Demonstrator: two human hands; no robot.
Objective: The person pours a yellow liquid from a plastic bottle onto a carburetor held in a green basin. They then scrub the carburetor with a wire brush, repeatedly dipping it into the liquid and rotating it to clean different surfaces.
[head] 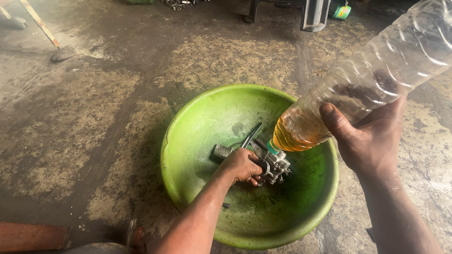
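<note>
I see left hand (241, 165) clenched on metal part (275, 165), low in green basin (188, 141) catching runoff | right hand (369, 136) grasping tilted plastic bottle (367, 82), neck just above part | tools (245, 143) beyond left hand | stained floor (70, 117).

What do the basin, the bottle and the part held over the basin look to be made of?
Basin: green plastic by its look, glossy and stained dark. Bottle: clear thin plastic, ribbed, with amber liquid showing through. Part in the left hand: probably cast metal, dull grey with bright edges.
</note>
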